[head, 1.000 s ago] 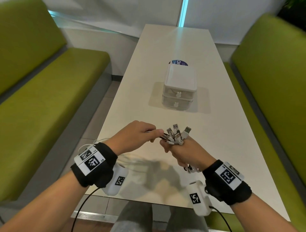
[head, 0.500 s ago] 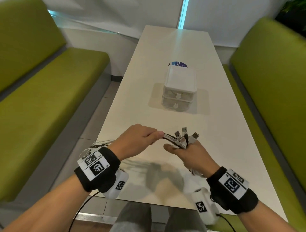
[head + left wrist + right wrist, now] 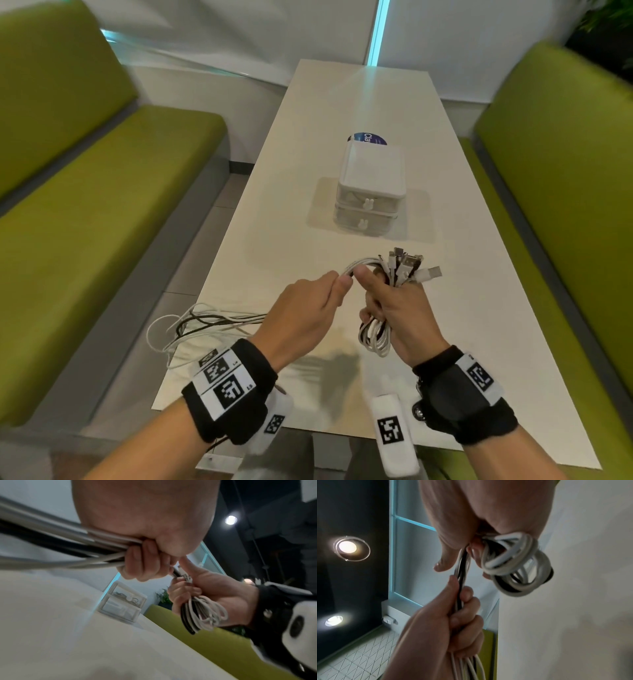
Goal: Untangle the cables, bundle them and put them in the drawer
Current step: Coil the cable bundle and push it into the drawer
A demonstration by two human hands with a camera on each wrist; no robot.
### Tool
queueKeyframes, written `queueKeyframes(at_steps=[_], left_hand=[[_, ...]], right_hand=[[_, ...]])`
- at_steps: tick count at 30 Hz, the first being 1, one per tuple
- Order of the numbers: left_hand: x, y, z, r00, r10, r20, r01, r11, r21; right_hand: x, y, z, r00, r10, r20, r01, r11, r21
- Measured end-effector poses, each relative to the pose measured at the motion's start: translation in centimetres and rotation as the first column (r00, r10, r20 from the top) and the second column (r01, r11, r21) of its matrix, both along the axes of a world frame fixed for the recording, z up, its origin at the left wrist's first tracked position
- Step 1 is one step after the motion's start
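Observation:
Several white and black cables (image 3: 375, 337) (image 3: 202, 614) (image 3: 517, 569) are coiled in loops around my right hand (image 3: 394, 305) (image 3: 205, 588) (image 3: 471, 520), whose fingers curl round the coil; the USB plugs (image 3: 409, 270) fan out above it. My left hand (image 3: 308, 308) (image 3: 145, 555) (image 3: 447, 622) grips the same cables just left of the coil, thumb to thumb with the right. The loose cable tails (image 3: 205, 323) trail over the table's left edge. The small white two-drawer box (image 3: 371, 192) (image 3: 121, 605) stands further back, both drawers closed.
The white table (image 3: 479, 291) runs away from me between two green benches (image 3: 85, 205) (image 3: 565, 171). A blue round sticker (image 3: 368, 138) lies behind the drawer box. Bare tabletop lies between my hands and the box.
Both hands have moved forward towards the drawer box. A coil now hangs below my right hand, and more of the loose tails lies on the table at the left.

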State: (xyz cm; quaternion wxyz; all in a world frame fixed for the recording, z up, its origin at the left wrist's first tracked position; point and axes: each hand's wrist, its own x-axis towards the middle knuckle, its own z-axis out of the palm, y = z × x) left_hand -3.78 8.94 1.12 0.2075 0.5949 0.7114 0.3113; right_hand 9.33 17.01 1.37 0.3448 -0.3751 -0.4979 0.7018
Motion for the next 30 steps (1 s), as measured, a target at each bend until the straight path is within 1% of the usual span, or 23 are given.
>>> queueKeyframes(at_steps=[4, 8, 9, 12, 15, 18, 19, 21, 23, 25, 26, 28, 30], left_hand=[[1.3, 0.4, -0.2, 0.982, -0.084, -0.170, 0.075, 0.996, -0.056], [2.0, 1.2, 0.2, 0.935, -0.142, -0.326, 0.105, 0.986, -0.130], [2.1, 1.3, 0.3, 0.913, -0.169, -0.370, 0.119, 0.981, -0.154], [2.6, 1.2, 0.8, 0.811, -0.268, -0.520, 0.159, 0.956, -0.245], [2.7, 0.9, 0.7, 0.773, -0.295, -0.562, 0.154, 0.946, -0.285], [3.0, 0.6, 0.1, 0.749, -0.319, -0.581, 0.160, 0.938, -0.309], [3.1, 0.5, 0.0, 0.755, -0.316, -0.575, 0.164, 0.940, -0.300], [3.2, 0.3, 0.0, 0.798, -0.282, -0.533, 0.174, 0.954, -0.245], [2.8, 0.4, -0.1, 0.865, -0.226, -0.448, 0.159, 0.970, -0.182], [2.2, 0.6, -0.3, 0.925, -0.167, -0.341, 0.117, 0.980, -0.161], [1.9, 0.6, -0.4, 0.940, -0.151, -0.305, 0.102, 0.980, -0.171], [1.5, 0.7, -0.5, 0.950, -0.117, -0.289, 0.066, 0.981, -0.180], [1.2, 0.7, -0.8, 0.947, -0.088, -0.310, 0.032, 0.983, -0.180]], right_hand=[[-0.4, -0.2, -0.5, 0.992, -0.098, 0.076, 0.094, 0.994, 0.057], [-0.9, -0.2, -0.6, 0.985, -0.111, 0.129, 0.098, 0.990, 0.101], [-1.0, -0.2, -0.5, 0.984, -0.112, 0.141, 0.098, 0.990, 0.101], [-1.4, -0.1, -0.6, 0.978, -0.113, 0.176, 0.100, 0.992, 0.083], [-1.6, -0.3, -1.3, 0.966, -0.149, 0.209, 0.132, 0.987, 0.094], [-1.7, -0.7, -1.5, 0.940, -0.240, 0.241, 0.211, 0.967, 0.141], [-1.7, -0.7, -1.5, 0.936, -0.269, 0.227, 0.242, 0.960, 0.139], [-1.8, -0.4, -1.2, 0.940, -0.293, 0.174, 0.284, 0.956, 0.079], [-1.8, 0.0, -0.8, 0.947, -0.302, 0.114, 0.306, 0.952, -0.023], [-2.0, 0.2, -0.4, 0.953, -0.302, 0.031, 0.304, 0.946, -0.113], [-2.1, 0.1, -0.1, 0.956, -0.292, -0.025, 0.285, 0.946, -0.153], [-2.3, -0.1, 0.2, 0.956, -0.269, -0.120, 0.241, 0.949, -0.205], [-2.4, -0.3, 0.3, 0.955, -0.257, -0.150, 0.224, 0.952, -0.209]])
